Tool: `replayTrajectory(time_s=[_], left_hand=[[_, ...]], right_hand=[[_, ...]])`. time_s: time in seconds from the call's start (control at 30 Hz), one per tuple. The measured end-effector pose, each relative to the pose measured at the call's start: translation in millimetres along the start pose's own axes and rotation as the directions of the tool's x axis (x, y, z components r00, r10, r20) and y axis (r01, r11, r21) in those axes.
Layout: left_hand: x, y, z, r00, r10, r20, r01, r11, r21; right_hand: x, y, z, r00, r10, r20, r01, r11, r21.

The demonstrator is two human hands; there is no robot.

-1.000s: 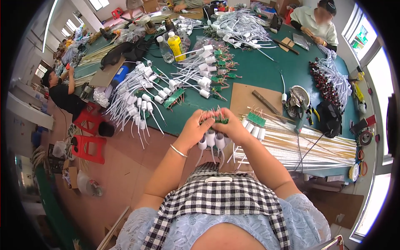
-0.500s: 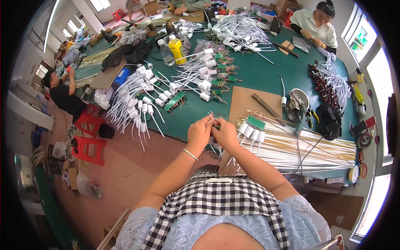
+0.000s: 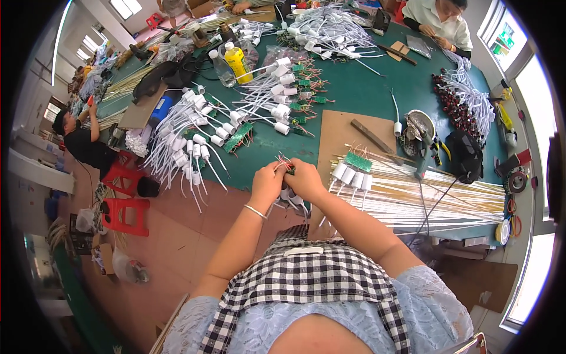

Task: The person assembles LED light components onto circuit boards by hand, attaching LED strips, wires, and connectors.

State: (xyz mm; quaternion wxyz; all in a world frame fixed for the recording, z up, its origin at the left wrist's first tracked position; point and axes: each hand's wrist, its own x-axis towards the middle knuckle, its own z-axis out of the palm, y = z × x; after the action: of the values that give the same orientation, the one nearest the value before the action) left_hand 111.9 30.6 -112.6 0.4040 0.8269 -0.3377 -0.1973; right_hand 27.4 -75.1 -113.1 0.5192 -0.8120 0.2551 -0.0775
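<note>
Wires (image 3: 284,160) at my twelve o'clock are gripped in the fingers (image 3: 299,167) of left hand (image 3: 267,183) and right hand (image 3: 305,180), which have drawn together over white sockets (image 3: 290,196), apparently bunching the wires.

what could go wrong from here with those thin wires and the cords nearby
The thin wires pinched between the left hand and right hand might snap or pull off the green board. White cords hanging past the table's edge could snag the left forearm and drag sockets down.
</note>
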Motion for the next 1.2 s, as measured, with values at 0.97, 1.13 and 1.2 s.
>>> replayTrajectory(time_s=[0.97, 1.13, 1.2], left_hand=[[45.7, 80.8, -134.0, 0.675, 0.568, -0.471, -0.402, 0.818, 0.411], [124.1, 3.5, -30.5, 0.893, 0.405, -0.198, -0.191, 0.737, 0.648], [148.8, -37.0, -3.7, 0.939, 0.3, -0.169, -0.125, 0.754, 0.645]], right_hand=[[116.1, -77.7, -15.1, 0.982, 0.153, -0.107, 0.086, 0.139, 0.987], [228.0, 17.1, -17.0, 0.868, 0.475, -0.146, 0.123, 0.079, 0.989], [235.8, 24.0, -9.3, 0.869, 0.484, -0.105, 0.076, 0.08, 0.994]])
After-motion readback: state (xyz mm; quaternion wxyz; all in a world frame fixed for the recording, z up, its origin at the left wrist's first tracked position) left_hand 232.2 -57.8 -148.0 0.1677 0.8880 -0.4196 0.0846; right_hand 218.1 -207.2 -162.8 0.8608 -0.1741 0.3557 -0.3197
